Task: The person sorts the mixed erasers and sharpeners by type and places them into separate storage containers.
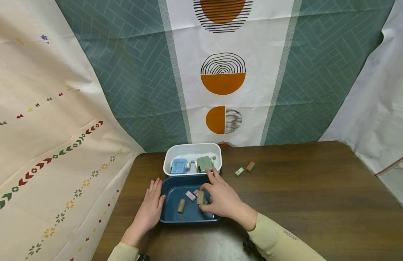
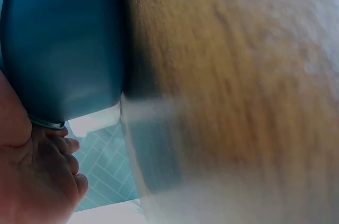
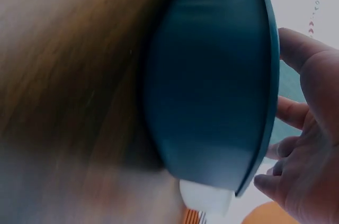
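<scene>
My left hand [image 1: 150, 207] rests along the left rim of a dark blue tray [image 1: 171, 216], its fingers straight and the thumb on the edge. My right hand [image 1: 222, 198] reaches over the tray's right side. Between its thumb and forefinger it pinches a tan block [image 1: 200, 198]. Inside the tray lie another tan block [image 1: 181, 206] and a pale pink-white piece [image 1: 190, 195]. A few more small pieces there are partly hidden by the right hand. In the right wrist view, the tray's outer wall [image 3: 212, 81] hides the fingertips' work.
Behind the tray stands a white tub [image 1: 192, 148] with a light blue piece [image 1: 179, 166], a sage green piece [image 1: 204, 164] and small bits. A whitish-green block [image 1: 239, 171] and an orange-brown and green block [image 1: 250, 166] lie on the wooden table [image 1: 302, 195] to its right.
</scene>
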Demonstrator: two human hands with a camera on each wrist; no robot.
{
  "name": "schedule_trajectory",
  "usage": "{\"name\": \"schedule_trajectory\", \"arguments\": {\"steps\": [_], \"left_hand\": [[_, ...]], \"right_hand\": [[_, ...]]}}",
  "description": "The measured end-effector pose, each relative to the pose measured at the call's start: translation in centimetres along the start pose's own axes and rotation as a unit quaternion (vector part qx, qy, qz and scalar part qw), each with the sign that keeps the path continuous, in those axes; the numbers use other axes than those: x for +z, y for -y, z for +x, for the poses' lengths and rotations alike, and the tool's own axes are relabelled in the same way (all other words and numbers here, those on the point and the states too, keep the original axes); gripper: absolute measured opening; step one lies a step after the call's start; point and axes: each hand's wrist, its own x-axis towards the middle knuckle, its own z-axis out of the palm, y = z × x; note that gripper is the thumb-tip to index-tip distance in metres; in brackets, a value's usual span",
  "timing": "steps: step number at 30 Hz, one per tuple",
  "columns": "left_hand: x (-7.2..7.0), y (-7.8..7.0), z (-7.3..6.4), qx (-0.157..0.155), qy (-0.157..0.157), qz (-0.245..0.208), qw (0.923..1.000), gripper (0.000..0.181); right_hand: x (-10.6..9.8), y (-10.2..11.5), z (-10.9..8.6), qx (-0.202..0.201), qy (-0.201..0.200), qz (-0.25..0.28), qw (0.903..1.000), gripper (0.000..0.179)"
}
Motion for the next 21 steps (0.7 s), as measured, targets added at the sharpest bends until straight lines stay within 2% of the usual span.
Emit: {"name": "schedule_trajectory", "arguments": {"steps": [5,10,21], "left_hand": [[0.0,0.1,0.0,0.003,-0.002,-0.001,1.0000,0.060],[0.0,0.1,0.0,0.003,-0.003,-0.003,1.0000,0.060],[-0.1,0.2,0.1,0.001,-0.001,-0.002,1.0000,0.061]], "right_hand": [[0.7,0.9,0.4,-0.010,0.017,-0.014,0.9997,0.045],[0.9,1.2,0.7,-0.015,0.031,-0.005,0.9994,0.051],[0.1,0.3,0.5,-0.011,0.009,-0.004,0.9999,0.049]]}}
